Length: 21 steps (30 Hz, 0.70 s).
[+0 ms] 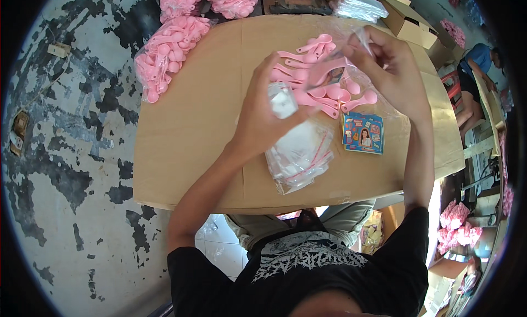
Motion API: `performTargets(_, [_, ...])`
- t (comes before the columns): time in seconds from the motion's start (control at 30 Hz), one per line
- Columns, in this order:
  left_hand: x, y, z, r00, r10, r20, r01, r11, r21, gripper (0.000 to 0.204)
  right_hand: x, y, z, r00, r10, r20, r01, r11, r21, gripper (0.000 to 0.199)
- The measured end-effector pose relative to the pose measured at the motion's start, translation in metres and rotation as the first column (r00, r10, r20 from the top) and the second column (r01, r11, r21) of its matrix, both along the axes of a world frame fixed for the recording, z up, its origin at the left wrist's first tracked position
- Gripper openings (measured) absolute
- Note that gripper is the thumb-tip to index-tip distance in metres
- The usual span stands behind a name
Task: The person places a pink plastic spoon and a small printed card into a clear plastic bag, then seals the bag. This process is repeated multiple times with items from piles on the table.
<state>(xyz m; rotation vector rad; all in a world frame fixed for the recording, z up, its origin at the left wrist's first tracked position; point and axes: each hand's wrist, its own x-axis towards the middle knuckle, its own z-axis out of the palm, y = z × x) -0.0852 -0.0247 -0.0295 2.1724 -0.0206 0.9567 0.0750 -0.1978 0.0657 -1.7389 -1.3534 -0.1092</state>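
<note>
A: What's nearest you?

B: Your black printed T-shirt (307,267) and your knees, then the flat brown cardboard sheet (186,125) you work on. It lies over a worn floor of grey concrete with black patches (71,169).

A: And on the cardboard?

B: A stack of clear zip bags with red seal lines (302,155) sits just under your left hand (263,116), whose fingers curl shut around a small clear packet (281,100). Beside it lies a small blue printed card (363,133).

A: My right hand?

B: Your right hand (390,70) pinches a clear plastic bag (337,70) that holds a pink plastic spoon (325,70). The spoon's long axis runs slantwise, from lower left up toward your right fingers; I can't tell which end is the bowl.

A: Farther out?

B: Loose pink spoons (324,94) lie under the bag, a full clear sack of pink spoons (167,56) at the far left edge, more sacks and cardboard boxes (409,23) beyond.
</note>
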Motion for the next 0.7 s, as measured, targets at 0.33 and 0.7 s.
performTargets(0.33, [0.034, -0.006, 0.004, 0.902, -0.398, -0.166, 0.284, 0.838, -0.465, 0.042, 0.009, 0.003, 0.011, 0.95, 0.188, -0.248, -0.203, 0.978, -0.038, 0.031])
performTargets(0.7, [0.007, 0.003, 0.01, 0.762, -0.624, -0.174, 0.263, 0.544, -0.797, 0.041, 0.147, -0.046, -0.05, 0.898, -0.36, 0.253, 0.397, 0.91, -0.117, 0.021])
